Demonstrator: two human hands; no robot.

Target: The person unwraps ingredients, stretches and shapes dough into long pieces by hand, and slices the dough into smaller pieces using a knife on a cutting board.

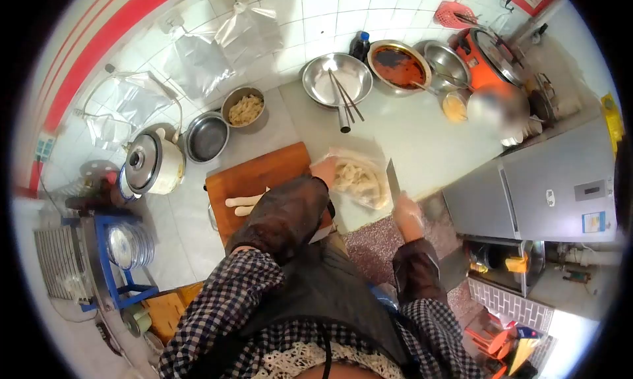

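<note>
In the head view, my right hand (409, 219), seemingly in a thin clear glove, is closed around the handle of a kitchen knife (393, 178). Its blade points away from me, beside a clear plastic bag (361, 178) filled with pale, thick strips. My left hand (324, 171) reaches across to the bag's left edge and appears to grip it; the fingertips are partly hidden. Beneath my left forearm lies a wooden cutting board (280, 160). Several pale, smooth rolls (244, 201) lie on it, partly covered by my dark sleeve.
Along the back wall stand a steel pan (337, 82) with chopsticks, a bowl of red sauce (399, 64) and an orange cooker (484, 62). A pot of pale food (245, 109), a dark basin (206, 137) and a lidded cooker (155, 161) stand left. A grey fridge (534, 181) is at right.
</note>
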